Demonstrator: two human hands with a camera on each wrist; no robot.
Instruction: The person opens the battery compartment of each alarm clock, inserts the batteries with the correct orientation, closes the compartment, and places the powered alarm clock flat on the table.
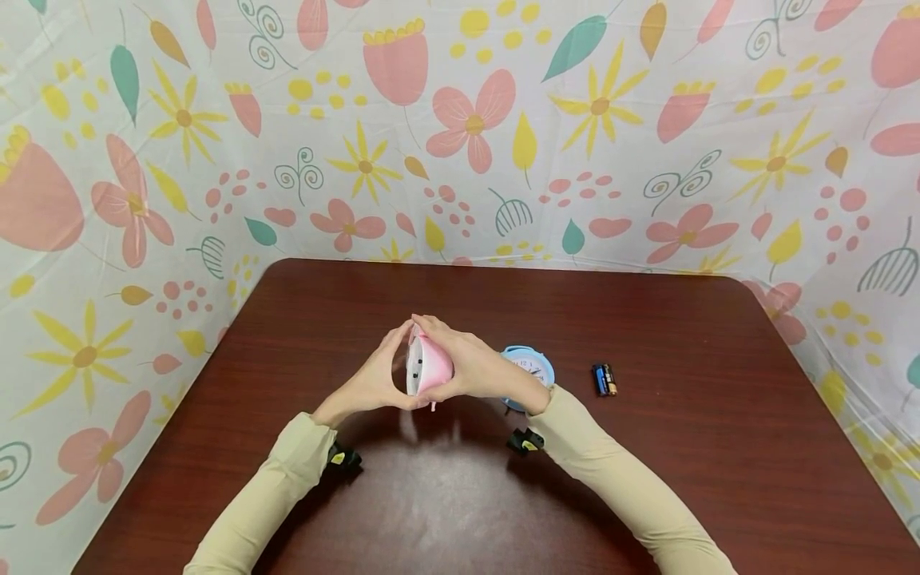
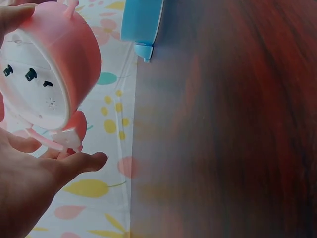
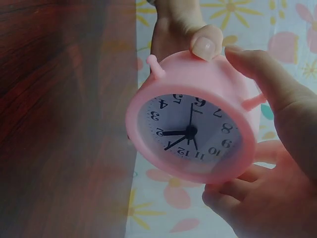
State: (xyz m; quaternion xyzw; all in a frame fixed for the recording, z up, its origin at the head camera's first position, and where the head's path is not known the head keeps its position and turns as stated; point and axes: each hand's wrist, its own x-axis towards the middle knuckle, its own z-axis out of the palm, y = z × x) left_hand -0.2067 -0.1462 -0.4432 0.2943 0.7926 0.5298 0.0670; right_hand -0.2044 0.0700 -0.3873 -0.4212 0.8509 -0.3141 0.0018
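Observation:
Both hands hold a pink alarm clock [image 1: 434,366] near the middle of the table. Its white back, with small black knobs, faces the left in the head view. My left hand [image 1: 368,382] grips it from the left, thumb at the near side by the feet and fingers at the far side. My right hand [image 1: 470,363] grips it from the right the same way. In the right wrist view the clock's dial [image 3: 190,131] shows, upside down, with the feet at the top. The handle [image 2: 67,139] at the clock's top lies by the left fingers in the left wrist view.
A light blue alarm clock [image 1: 530,367] stands behind the right wrist, partly hidden by it. Farther right, batteries [image 1: 604,380] lie on the dark brown table [image 1: 683,447]. A flower-patterned cloth [image 1: 474,200] hangs behind and beside the table. Each wrist wears a black camera mount.

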